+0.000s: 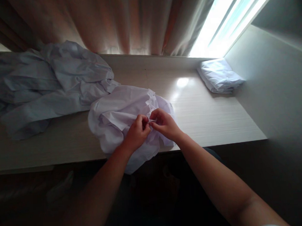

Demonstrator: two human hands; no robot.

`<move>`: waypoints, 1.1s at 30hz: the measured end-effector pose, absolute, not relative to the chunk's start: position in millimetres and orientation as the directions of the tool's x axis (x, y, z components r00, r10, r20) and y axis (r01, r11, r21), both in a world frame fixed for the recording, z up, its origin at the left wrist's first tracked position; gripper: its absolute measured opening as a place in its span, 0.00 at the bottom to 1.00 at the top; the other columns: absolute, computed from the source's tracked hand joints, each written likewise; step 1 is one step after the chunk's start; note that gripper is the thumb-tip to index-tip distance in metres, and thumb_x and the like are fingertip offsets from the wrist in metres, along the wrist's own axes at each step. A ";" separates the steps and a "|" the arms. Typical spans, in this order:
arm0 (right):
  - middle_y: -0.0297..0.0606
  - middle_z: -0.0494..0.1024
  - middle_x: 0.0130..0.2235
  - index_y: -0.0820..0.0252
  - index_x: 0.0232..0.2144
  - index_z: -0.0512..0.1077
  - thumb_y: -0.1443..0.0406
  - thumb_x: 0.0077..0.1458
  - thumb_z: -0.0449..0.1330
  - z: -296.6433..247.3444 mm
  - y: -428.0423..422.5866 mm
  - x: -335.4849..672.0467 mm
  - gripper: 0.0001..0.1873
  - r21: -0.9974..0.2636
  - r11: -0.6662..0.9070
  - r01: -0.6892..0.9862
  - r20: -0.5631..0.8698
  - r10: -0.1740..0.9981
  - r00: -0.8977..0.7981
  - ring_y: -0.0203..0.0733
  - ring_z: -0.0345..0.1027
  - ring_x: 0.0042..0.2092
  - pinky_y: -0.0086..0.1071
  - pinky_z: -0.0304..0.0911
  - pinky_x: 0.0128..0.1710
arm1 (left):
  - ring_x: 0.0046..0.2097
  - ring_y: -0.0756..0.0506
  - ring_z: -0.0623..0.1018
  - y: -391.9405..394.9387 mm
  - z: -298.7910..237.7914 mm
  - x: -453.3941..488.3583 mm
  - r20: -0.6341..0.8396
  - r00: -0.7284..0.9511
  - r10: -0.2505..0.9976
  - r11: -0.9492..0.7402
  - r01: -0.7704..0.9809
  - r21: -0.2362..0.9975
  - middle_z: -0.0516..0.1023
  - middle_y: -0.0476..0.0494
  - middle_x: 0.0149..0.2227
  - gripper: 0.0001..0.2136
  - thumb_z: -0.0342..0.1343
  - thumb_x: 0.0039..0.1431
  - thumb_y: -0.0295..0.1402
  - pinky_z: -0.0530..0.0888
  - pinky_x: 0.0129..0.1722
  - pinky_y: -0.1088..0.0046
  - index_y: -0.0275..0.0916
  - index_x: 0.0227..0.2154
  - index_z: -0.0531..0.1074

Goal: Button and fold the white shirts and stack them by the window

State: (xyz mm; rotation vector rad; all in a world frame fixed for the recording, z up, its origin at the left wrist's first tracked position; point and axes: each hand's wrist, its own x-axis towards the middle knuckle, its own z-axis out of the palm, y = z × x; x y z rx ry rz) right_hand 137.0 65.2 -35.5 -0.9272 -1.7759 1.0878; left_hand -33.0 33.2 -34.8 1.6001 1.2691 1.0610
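A crumpled white garment (121,104), perhaps a shirt, lies on the light wooden surface, and part of it hangs over the front edge. My left hand (139,130) pinches a ruffled strip of its cloth between thumb and fingers. Right beside it, my right hand (164,123) pinches the same strip, and the fingertips of both hands nearly meet. Any small detail between the fingers, such as a button, is too small to make out.
A heap of white cloth (61,81) covers the left of the light wooden surface (213,122). At the back right, a folded white garment (219,75) lies against the side wall (275,83). Behind stand a drawn curtain (124,22) and a bright window (227,18).
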 end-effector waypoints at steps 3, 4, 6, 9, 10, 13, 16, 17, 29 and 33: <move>0.33 0.71 0.36 0.57 0.37 0.67 0.62 0.53 0.65 -32.4 69.0 143.0 0.11 -0.960 0.276 0.055 0.231 0.885 -0.405 0.36 0.66 0.37 0.31 0.63 0.38 | 0.34 0.50 0.69 34.5 -30.3 -38.4 0.093 0.157 0.983 -0.117 0.153 0.981 0.69 0.50 0.33 0.07 0.58 0.59 0.36 0.66 0.36 0.74 0.41 0.37 0.67; 0.34 0.71 0.36 0.57 0.37 0.67 0.61 0.54 0.66 -30.0 69.5 144.9 0.12 -0.967 0.253 0.013 0.225 0.881 -0.417 0.36 0.66 0.38 0.32 0.63 0.39 | 0.33 0.50 0.70 35.0 -28.0 -40.2 0.082 0.160 0.984 -0.095 0.076 0.993 0.69 0.50 0.33 0.09 0.58 0.60 0.38 0.66 0.36 0.74 0.41 0.39 0.67; 0.34 0.71 0.36 0.57 0.36 0.68 0.59 0.54 0.66 -24.6 69.5 147.9 0.12 -0.974 0.213 -0.076 0.225 0.874 -0.431 0.37 0.66 0.40 0.32 0.64 0.41 | 0.32 0.50 0.69 36.1 -23.6 -43.2 0.065 0.171 0.983 -0.055 -0.062 0.997 0.70 0.50 0.32 0.13 0.55 0.63 0.42 0.67 0.34 0.74 0.43 0.46 0.68; 0.34 0.71 0.36 0.56 0.35 0.68 0.59 0.53 0.67 -19.6 67.9 149.2 0.13 -0.969 0.175 -0.175 0.236 0.870 -0.433 0.37 0.66 0.40 0.32 0.64 0.41 | 0.28 0.50 0.66 37.5 -21.0 -44.2 0.055 0.242 0.969 -0.031 -0.104 0.994 0.68 0.52 0.28 0.17 0.55 0.63 0.43 0.64 0.29 0.76 0.44 0.52 0.69; 0.33 0.70 0.36 0.56 0.35 0.67 0.59 0.53 0.67 -19.2 67.3 148.9 0.13 -0.968 0.167 -0.187 0.234 0.867 -0.439 0.36 0.66 0.40 0.32 0.63 0.40 | 0.27 0.51 0.65 38.0 -21.5 -43.6 0.047 0.269 0.962 -0.023 -0.090 0.996 0.67 0.52 0.27 0.16 0.56 0.63 0.42 0.63 0.28 0.76 0.44 0.51 0.70; 0.33 0.69 0.35 0.56 0.35 0.67 0.59 0.53 0.67 -20.8 66.3 147.5 0.13 -0.975 0.155 -0.161 0.212 0.869 -0.448 0.36 0.64 0.37 0.32 0.62 0.38 | 0.26 0.52 0.64 39.6 -25.4 -41.4 0.008 0.263 0.965 0.011 -0.072 0.997 0.65 0.53 0.26 0.11 0.58 0.62 0.41 0.60 0.26 0.77 0.43 0.42 0.71; 0.33 0.69 0.34 0.56 0.34 0.66 0.58 0.54 0.65 -22.7 66.6 147.5 0.12 -0.975 0.174 -0.139 0.218 0.878 -0.426 0.36 0.63 0.37 0.32 0.62 0.37 | 0.28 0.51 0.66 42.0 -29.0 -41.9 0.000 0.229 0.973 0.014 -0.060 0.998 0.67 0.53 0.26 0.10 0.60 0.60 0.42 0.62 0.28 0.77 0.41 0.36 0.69; 0.33 0.69 0.35 0.56 0.34 0.66 0.59 0.54 0.65 -23.1 66.9 148.0 0.12 -0.972 0.187 -0.141 0.229 0.881 -0.414 0.36 0.63 0.37 0.33 0.62 0.38 | 0.28 0.51 0.67 42.9 -29.6 -42.9 0.007 0.237 0.972 0.005 -0.046 0.999 0.67 0.52 0.26 0.10 0.60 0.60 0.42 0.63 0.29 0.76 0.40 0.35 0.69; 0.31 0.67 0.31 0.54 0.30 0.55 0.57 0.56 0.62 -20.6 69.0 146.4 0.17 -0.958 0.232 -0.168 0.280 0.880 -0.384 0.33 0.58 0.30 0.31 0.57 0.29 | 0.31 0.49 0.65 49.7 -18.0 -53.5 0.104 0.269 0.958 -0.160 0.196 0.967 0.66 0.51 0.25 0.09 0.58 0.60 0.37 0.61 0.33 0.74 0.39 0.27 0.71; 0.28 0.65 0.29 0.53 0.32 0.58 0.56 0.55 0.64 -20.5 74.1 151.1 0.17 -0.976 0.157 -0.151 0.209 0.875 -0.437 0.32 0.58 0.28 0.29 0.57 0.27 | 0.31 0.49 0.66 49.5 -20.3 -52.1 0.118 0.227 0.967 -0.170 0.225 0.959 0.68 0.51 0.25 0.09 0.58 0.60 0.38 0.62 0.33 0.75 0.39 0.27 0.72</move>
